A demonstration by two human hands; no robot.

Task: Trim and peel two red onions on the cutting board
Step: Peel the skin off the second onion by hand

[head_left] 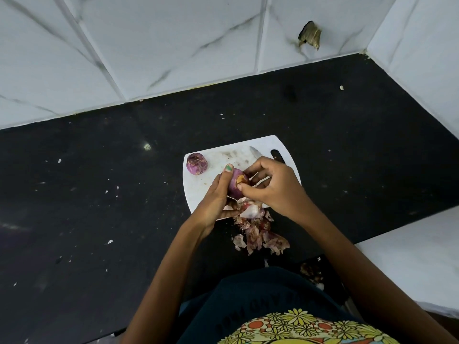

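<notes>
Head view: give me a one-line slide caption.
Left hand holds a red onion while right hand peels it over the cutting board; second onion waits.

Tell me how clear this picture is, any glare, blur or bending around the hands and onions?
Head view: wide-angle bending curves the wall tiles and counter edge; light is soft and even, only a faint sheen on the counter; the left hand, right hand and held onion are slightly soft; the knife is mostly hidden behind the right hand.
</notes>
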